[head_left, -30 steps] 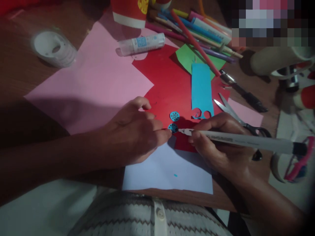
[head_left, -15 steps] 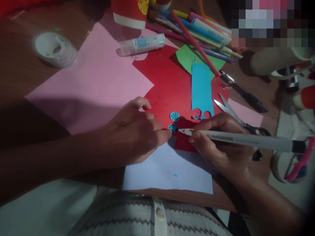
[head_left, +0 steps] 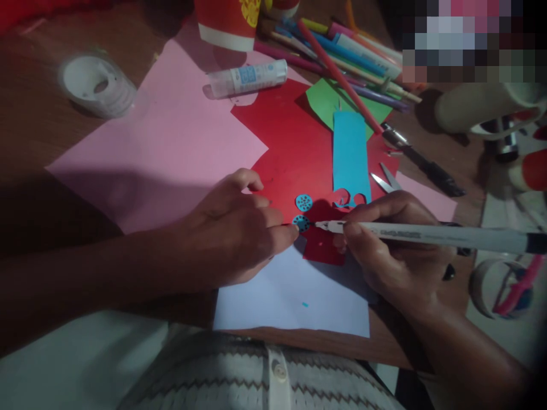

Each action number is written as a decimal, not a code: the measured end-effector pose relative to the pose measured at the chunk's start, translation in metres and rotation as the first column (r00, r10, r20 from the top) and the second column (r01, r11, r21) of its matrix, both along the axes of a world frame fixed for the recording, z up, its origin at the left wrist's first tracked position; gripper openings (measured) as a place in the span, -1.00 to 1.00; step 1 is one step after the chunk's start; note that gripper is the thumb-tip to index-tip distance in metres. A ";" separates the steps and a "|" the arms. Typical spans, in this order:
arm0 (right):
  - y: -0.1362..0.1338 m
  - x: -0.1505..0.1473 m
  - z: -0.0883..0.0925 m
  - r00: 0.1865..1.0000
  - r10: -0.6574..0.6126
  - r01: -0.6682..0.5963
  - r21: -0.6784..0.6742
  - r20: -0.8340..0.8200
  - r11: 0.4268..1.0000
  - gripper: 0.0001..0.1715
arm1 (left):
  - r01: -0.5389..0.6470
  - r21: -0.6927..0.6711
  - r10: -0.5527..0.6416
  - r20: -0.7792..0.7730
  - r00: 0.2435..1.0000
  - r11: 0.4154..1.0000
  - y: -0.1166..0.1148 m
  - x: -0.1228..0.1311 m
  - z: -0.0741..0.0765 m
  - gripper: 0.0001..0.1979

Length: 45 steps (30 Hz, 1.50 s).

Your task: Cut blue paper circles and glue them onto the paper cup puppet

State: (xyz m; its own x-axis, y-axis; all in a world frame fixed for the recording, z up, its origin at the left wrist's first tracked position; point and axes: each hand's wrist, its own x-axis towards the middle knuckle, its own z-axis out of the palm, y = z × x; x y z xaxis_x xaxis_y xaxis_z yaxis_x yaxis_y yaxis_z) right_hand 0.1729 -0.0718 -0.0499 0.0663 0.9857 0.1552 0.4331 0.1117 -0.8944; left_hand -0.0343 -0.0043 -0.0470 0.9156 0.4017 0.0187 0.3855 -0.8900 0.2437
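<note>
My right hand [head_left: 384, 256] is closed around a white marker [head_left: 405, 232], its dark tip at the right edge of a small blue paper circle [head_left: 301, 224] with black dots. My left hand [head_left: 252, 233] has its fingers curled, one fingertip holding that circle down at its left edge. Just above lies a second dotted blue circle [head_left: 304, 202]. Both rest on red paper [head_left: 290, 136], which overlaps a white sheet [head_left: 273, 302]. A blue paper strip [head_left: 350, 151] with round cut-outs lies further up. Scissors [head_left: 387, 179] are partly hidden behind my right hand.
Pink paper [head_left: 171, 119], a glue stick [head_left: 250, 78] and a tape roll [head_left: 98, 85] lie left and behind. Several pens [head_left: 363, 54] are heaped at the back beside a red cup [head_left: 226, 23]. A craft knife [head_left: 423, 159] and white mug [head_left: 474, 105] are at right.
My right hand and the marker have shifted slightly right, with the tip drawn back to the circle's edge. The scissors are more covered. My left hand stays in place.
</note>
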 end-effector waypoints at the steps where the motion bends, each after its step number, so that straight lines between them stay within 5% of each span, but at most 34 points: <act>1: 0.000 0.000 0.001 1.000 0.009 -0.009 -0.006 0.003 1.000 -0.92 | 0.009 0.000 -0.009 -0.002 1.000 1.000 0.000 0.000 0.000 -0.72; 11: 0.000 0.001 0.002 0.993 0.054 -0.054 -0.011 0.100 0.999 -0.89 | 0.030 -0.037 -0.031 -0.031 0.999 0.999 0.003 0.001 0.002 -0.72; 27: 0.000 0.001 0.001 0.998 0.057 -0.057 -0.023 0.004 0.998 -0.85 | 0.033 -0.013 -0.034 -0.019 0.999 0.999 0.001 -0.001 0.001 -0.71; 35: -0.001 0.002 0.002 0.985 0.060 -0.056 -0.029 0.162 0.998 -0.86 | 0.043 -0.025 -0.043 -0.011 0.999 0.999 0.002 -0.001 0.000 -0.72; 45: 0.000 0.003 0.001 0.982 0.088 -0.081 -0.044 0.167 0.996 -0.91 | 0.047 -0.004 -0.047 -0.010 0.999 0.999 0.002 -0.002 -0.001 -0.70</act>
